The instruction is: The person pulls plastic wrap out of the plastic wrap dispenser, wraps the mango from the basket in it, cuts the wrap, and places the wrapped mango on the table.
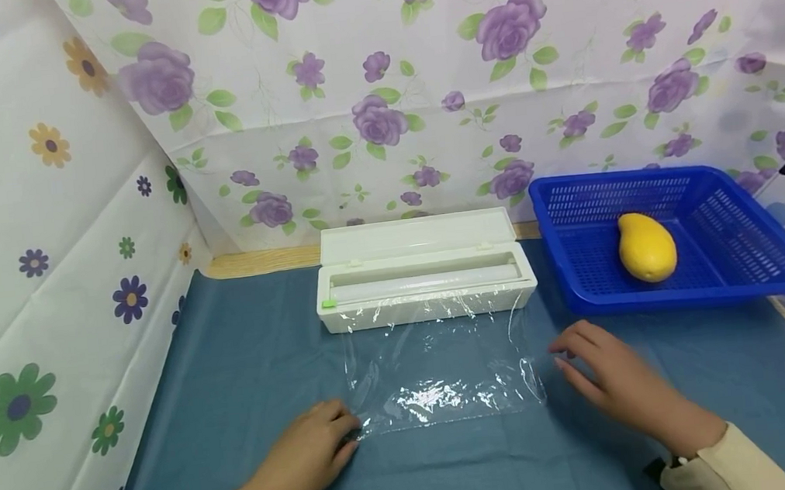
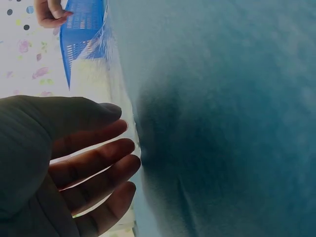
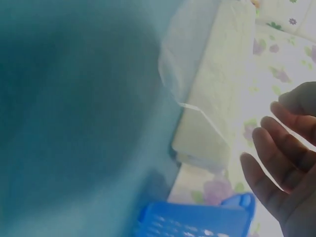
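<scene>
A sheet of clear plastic wrap [image 1: 440, 385] runs forward from a white wrap dispenser box [image 1: 426, 308] and lies over the blue cloth. The box lid [image 1: 416, 235] is raised, showing the roll [image 1: 427, 282] inside. At the sheet's front left corner is my left hand [image 1: 306, 455], fingers loosely bent and thumb apart, fingertips right at the film's edge. In the left wrist view its fingers [image 2: 98, 185] are relaxed, with no grip on the film visible. My right hand [image 1: 618, 385] hovers right of the sheet, fingers loosely bent, holding nothing; the right wrist view shows those fingers [image 3: 269, 150] spread.
A blue plastic basket [image 1: 684, 297] stands at the back right with a yellow mango-like fruit [image 1: 647, 247] in it. A green slider [image 1: 328, 303] sits at the box's left end. Floral sheets [image 1: 378, 83] hang behind and at the left.
</scene>
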Tool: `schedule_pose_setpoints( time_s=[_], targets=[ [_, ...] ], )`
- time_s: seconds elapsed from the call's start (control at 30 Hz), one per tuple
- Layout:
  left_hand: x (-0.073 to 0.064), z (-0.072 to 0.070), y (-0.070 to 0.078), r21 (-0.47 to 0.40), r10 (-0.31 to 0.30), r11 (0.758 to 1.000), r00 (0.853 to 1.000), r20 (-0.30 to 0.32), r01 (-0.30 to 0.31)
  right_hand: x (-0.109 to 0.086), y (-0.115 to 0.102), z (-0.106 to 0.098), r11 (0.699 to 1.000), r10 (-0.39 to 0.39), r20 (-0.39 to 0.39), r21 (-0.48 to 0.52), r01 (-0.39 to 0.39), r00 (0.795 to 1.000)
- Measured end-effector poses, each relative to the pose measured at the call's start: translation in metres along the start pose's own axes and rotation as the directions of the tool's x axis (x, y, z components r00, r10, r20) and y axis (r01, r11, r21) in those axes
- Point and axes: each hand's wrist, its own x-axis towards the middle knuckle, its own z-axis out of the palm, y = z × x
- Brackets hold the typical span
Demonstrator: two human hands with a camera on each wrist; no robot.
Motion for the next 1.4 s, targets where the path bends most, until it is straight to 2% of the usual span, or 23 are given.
schedule_pose_setpoints(
  time_s=[0.1, 0.27, 0.47, 0.57, 0.77, 0.9, 1.1, 1.4],
  targets=[
    [0.0, 0.003, -0.001, 0.0, 0.004, 1.0, 1.0, -0.001, -0.004, 0.003, 0.004, -0.01, 1.0, 0.004, -0.045, -0.028, -0.005, 0.999],
    [0.001, 0.004, -0.001, -0.01, 0.01, 1.0, 1.0, -0.015, -0.01, 0.007, 0.014, -0.022, 0.997, 0.059, -0.103, -0.04, -0.064, 0.993],
    [0.001, 0.006, -0.003, -0.006, 0.009, 1.0, 0.999, -0.038, -0.009, 0.012, 0.041, -0.03, 0.997, 0.072, -0.233, 0.02, -0.069, 0.97],
    [0.001, 0.007, -0.004, -0.001, 0.027, 1.0, 0.998, -0.065, -0.027, 0.014, 0.055, -0.034, 0.996, 0.085, -0.254, 0.047, -0.075, 0.963],
    [0.001, 0.01, -0.005, -0.014, 0.044, 0.999, 0.994, -0.098, -0.045, 0.016, 0.078, -0.041, 0.99, 0.138, -0.23, 0.036, -0.134, 0.963],
    [0.001, 0.01, -0.005, -0.014, 0.041, 0.999, 0.994, -0.101, -0.043, 0.019, 0.089, -0.047, 0.974, 0.225, -0.169, 0.067, -0.217, 0.96],
    [0.002, 0.012, -0.006, -0.007, 0.05, 0.999, 0.993, -0.104, -0.051, 0.022, 0.109, -0.055, 0.937, 0.342, -0.093, 0.114, -0.331, 0.935],
    [0.002, 0.011, -0.006, -0.01, 0.053, 0.998, 0.994, -0.093, -0.055, 0.026, 0.13, -0.062, 0.91, 0.411, -0.056, 0.091, -0.405, 0.91]
  ],
)
